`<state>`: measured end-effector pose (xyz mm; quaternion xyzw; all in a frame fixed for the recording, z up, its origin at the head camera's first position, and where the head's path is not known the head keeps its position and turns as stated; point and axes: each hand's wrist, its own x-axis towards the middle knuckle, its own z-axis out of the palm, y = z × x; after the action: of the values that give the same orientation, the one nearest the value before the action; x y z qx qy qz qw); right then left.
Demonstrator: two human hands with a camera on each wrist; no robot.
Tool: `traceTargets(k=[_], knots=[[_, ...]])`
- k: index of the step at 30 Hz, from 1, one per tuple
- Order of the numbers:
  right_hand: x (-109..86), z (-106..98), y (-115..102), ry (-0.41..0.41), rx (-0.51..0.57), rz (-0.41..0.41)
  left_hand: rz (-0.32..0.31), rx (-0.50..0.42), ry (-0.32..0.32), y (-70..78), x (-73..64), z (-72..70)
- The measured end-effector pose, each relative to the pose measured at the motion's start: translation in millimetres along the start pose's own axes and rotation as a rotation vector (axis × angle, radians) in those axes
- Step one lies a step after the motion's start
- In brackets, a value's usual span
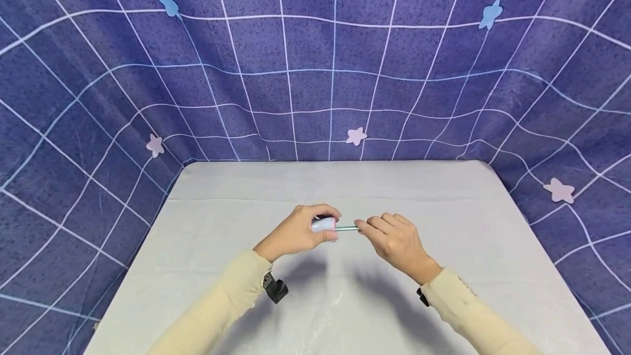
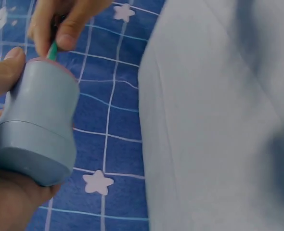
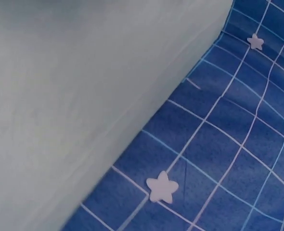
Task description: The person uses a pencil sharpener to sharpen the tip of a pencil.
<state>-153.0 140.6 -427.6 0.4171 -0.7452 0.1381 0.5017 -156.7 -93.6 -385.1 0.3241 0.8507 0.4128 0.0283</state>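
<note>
My left hand (image 1: 296, 233) grips a light-blue, waisted pencil sharpener (image 1: 322, 224) with a pink rim, thumb and fingers on either side of it. A green pencil (image 1: 346, 228) runs from the sharpener's pink end across to my right hand (image 1: 394, 241), which pinches it with curled fingers. In the left wrist view the sharpener (image 2: 38, 106) is large and tilted, and the pencil (image 2: 52, 50) enters its top; the tip inside is hidden. Both hands are above the white table. The right wrist view shows neither sharpener nor pencil.
A white cloth covers the table (image 1: 236, 185). Behind and beside it hangs a purple-blue curtain (image 1: 305, 92) with grid lines and stars. A black wrist camera (image 1: 275, 288) is strapped at the left sleeve, and another dark one (image 1: 423, 297) at the right.
</note>
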Motion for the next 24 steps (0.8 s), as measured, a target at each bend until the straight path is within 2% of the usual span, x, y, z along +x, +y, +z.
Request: traceTargets(k=[2, 5, 9, 12, 14, 16, 24], knots=[[0.1, -1, -1, -0.019, 0.062, 0.047, 0.082, 0.08, 0.022, 1.3, -1.5, 1.1], [1.5, -5, -1, -0.14, 0.217, 0.188, 0.273, 0.253, 0.087, 0.4, -3.8, 5.1], [9.9, -14, 2, -0.433, 0.471, 0.486, 0.505, 0.515, 0.186, -5.3, -6.9, 12.4], [17.9, -19, 8, -0.638, 0.66, 0.705, 0.633, 0.696, 0.249, -9.9, -7.8, 18.5], [20.9, -20, 12, -0.716, 0.763, 0.791, 0.686, 0.785, 0.281, -12.2, -7.7, 21.0], [21.4, -20, 16, -0.756, 0.834, 0.827, 0.713, 0.835, 0.3, -14.4, -7.4, 22.3], [18.9, -16, 21, -0.817, 0.958, 0.84, 0.769, 0.926, 0.313, -18.7, -7.8, 22.5]])
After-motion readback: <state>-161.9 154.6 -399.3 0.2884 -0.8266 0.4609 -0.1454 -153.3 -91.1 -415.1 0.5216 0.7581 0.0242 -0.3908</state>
